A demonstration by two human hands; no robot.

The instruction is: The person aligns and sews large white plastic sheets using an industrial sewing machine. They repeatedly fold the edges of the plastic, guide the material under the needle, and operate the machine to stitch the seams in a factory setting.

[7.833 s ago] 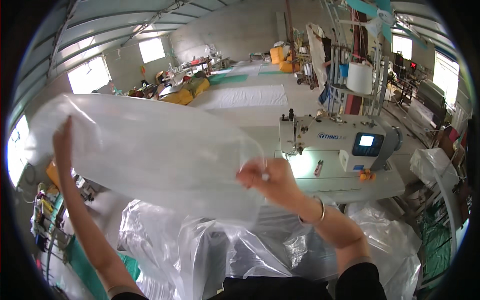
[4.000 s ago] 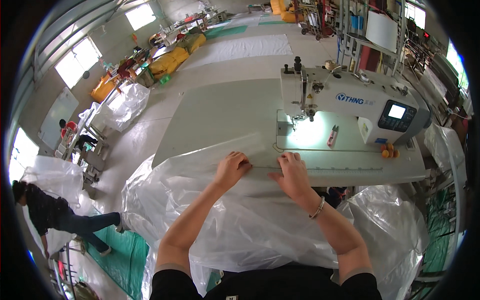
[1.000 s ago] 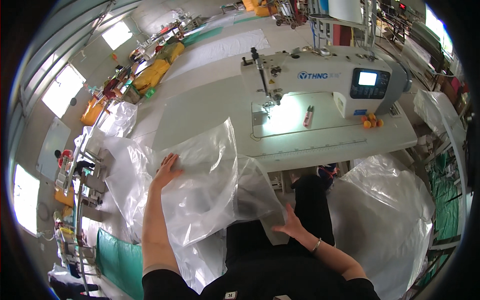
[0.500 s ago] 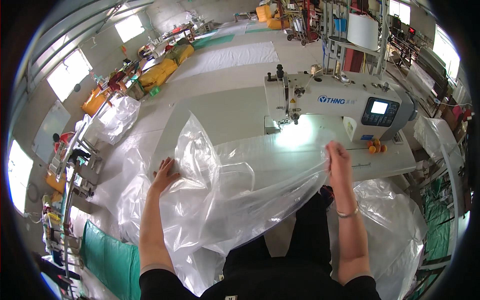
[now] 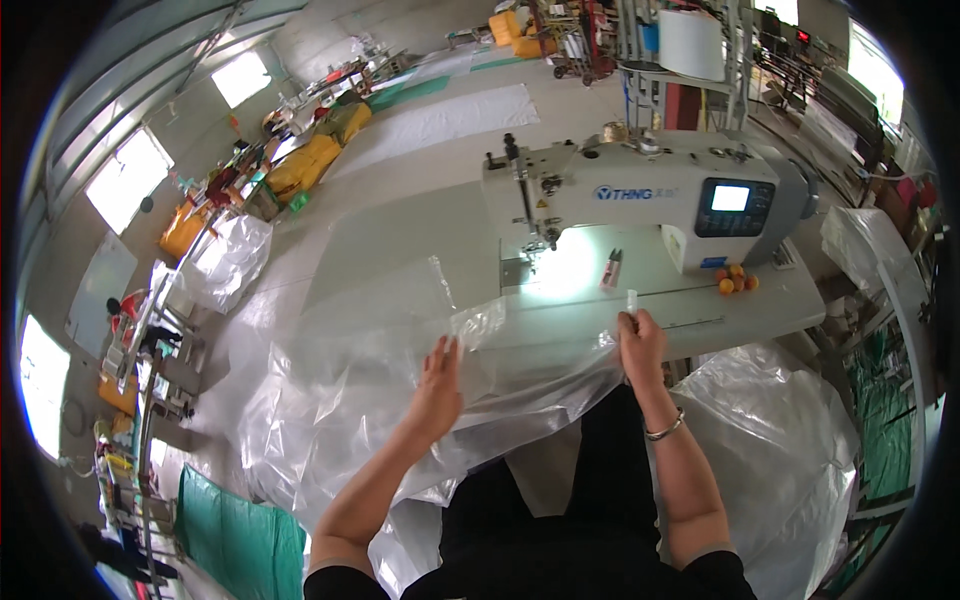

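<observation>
A large sheet of clear plastic film (image 5: 345,410) drapes over the near edge of the sewing table and down over my lap. My left hand (image 5: 437,388) rests on the film with its fingers stretched out. Near the table's front edge, my right hand (image 5: 642,345) pinches the film's right end, and a bit of it sticks up above the fingers. Beyond both hands stands a white industrial sewing machine (image 5: 620,190), its lamp lighting the needle area. A pair of thread snips (image 5: 611,268) lies on the table just right of that light.
Several small orange fruit-like balls (image 5: 738,282) sit below the machine's control panel (image 5: 735,207). More crumpled plastic film (image 5: 765,440) hangs at my right. A white thread cone (image 5: 690,45) stands on a rack behind the machine. Green sheeting (image 5: 235,530) lies at lower left.
My left hand has moved right across the film, and my right hand has come down and slightly left. The raised fold of film has dropped flatter. The snips have come into sight.
</observation>
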